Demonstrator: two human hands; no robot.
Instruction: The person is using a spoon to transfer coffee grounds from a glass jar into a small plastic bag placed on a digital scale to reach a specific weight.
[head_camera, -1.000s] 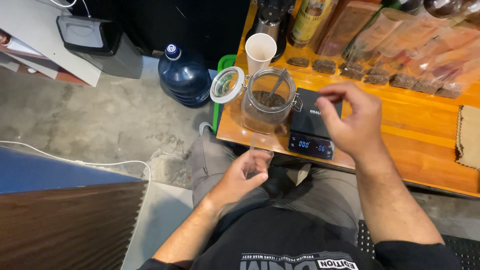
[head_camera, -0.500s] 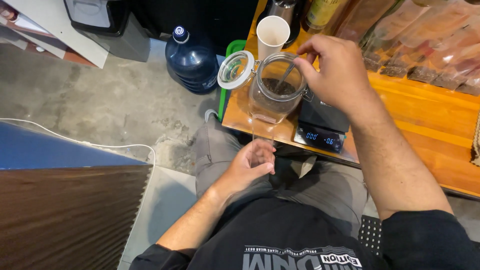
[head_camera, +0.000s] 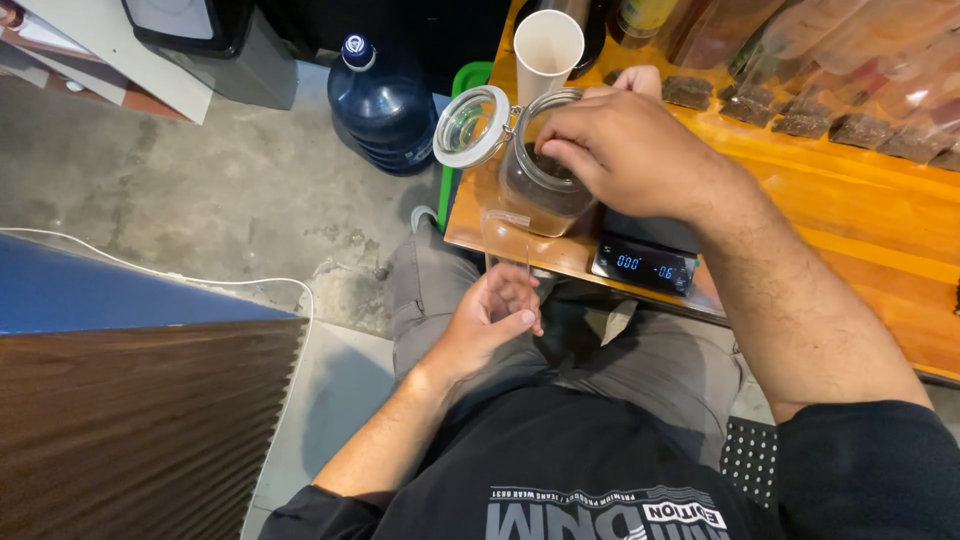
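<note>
A glass jar (head_camera: 530, 195) of dark loose contents stands at the left end of the orange wooden table (head_camera: 850, 220), its hinged lid (head_camera: 470, 125) swung open to the left. My right hand (head_camera: 625, 150) covers the jar's mouth with its fingers pinched down inside, where a spoon handle stood; the spoon itself is hidden under the hand. My left hand (head_camera: 495, 310) is over my lap below the table edge, holding a small clear plastic bag (head_camera: 507, 245) upright. A black digital scale (head_camera: 645, 265) with a lit display sits right of the jar.
A white paper cup (head_camera: 548, 50) stands behind the jar. Several clear packets of dark material (head_camera: 800, 120) line the back of the table. A blue water bottle (head_camera: 385, 100) stands on the concrete floor at left, near a green bin edge (head_camera: 470, 80).
My right hand has moved left from above the scale to the jar's mouth and closed there. My left hand stayed over my lap with the bag.
</note>
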